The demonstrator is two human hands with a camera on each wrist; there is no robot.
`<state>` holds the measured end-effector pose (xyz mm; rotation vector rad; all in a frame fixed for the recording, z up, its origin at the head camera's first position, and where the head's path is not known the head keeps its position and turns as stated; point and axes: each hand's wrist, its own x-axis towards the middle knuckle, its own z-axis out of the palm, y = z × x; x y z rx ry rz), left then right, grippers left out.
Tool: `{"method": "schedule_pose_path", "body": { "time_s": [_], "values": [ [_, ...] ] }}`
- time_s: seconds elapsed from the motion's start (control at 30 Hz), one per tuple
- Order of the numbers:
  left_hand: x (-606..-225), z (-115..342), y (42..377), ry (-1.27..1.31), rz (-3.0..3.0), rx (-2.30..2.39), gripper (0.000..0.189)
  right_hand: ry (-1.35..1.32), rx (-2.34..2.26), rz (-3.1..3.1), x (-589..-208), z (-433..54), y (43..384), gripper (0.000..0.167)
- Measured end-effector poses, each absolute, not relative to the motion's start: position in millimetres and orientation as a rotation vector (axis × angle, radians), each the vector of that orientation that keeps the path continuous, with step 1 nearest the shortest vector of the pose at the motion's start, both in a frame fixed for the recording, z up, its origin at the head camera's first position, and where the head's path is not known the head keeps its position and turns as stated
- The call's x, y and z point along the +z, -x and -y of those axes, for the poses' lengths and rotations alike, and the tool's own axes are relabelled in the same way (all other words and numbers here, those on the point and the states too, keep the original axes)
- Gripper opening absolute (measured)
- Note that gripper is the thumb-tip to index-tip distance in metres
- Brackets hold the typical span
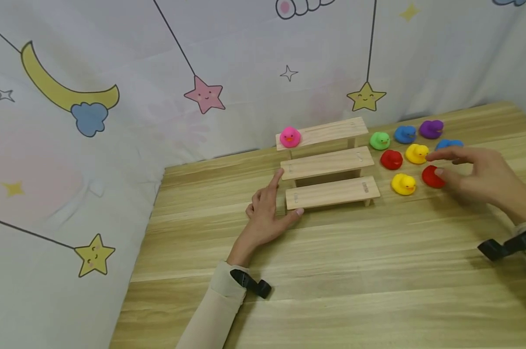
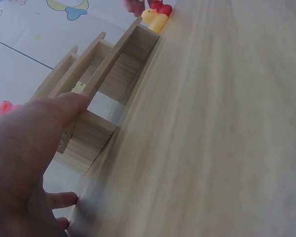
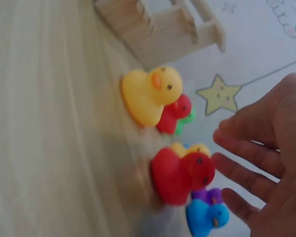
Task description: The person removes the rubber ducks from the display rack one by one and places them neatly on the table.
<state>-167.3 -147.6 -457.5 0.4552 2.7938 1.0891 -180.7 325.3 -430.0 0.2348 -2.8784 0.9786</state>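
A three-step wooden stand (image 1: 328, 163) rests on the table, with a pink rubber duck (image 1: 290, 137) at the left of its top step. My left hand (image 1: 263, 220) is spread at the stand's left end. Its index fingertip reaches the middle step, and its thumb (image 2: 71, 103) lies against the lowest step's front edge. On the right, my right hand (image 1: 485, 177) hovers over a red rubber duck (image 1: 430, 178), thumb and fingers apart around it. The right wrist view shows a gap between the fingers and that red duck (image 3: 175, 177).
Right of the stand sit more rubber ducks: a green one (image 1: 379, 140), another red one (image 1: 391, 159), two yellow ones (image 1: 403, 184), two blue ones (image 1: 405, 134) and a purple one (image 1: 430, 129). A patterned white cloth (image 1: 245, 58) hangs behind the wooden table (image 1: 354, 281).
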Motion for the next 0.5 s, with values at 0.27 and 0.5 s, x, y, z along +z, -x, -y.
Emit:
{"method": "schedule_pose_path", "body": {
  "time_s": [0.27,0.5],
  "values": [
    [-456,149,165,-0.445,-2.784,1.087,0.104,-0.244,1.201,2.764,-413,-282,190,0.029],
    [-456,148,166,-0.458,-2.786,1.095,0.104,-0.401,1.318,2.651,-397,-236,203,0.027]
  ]
}}
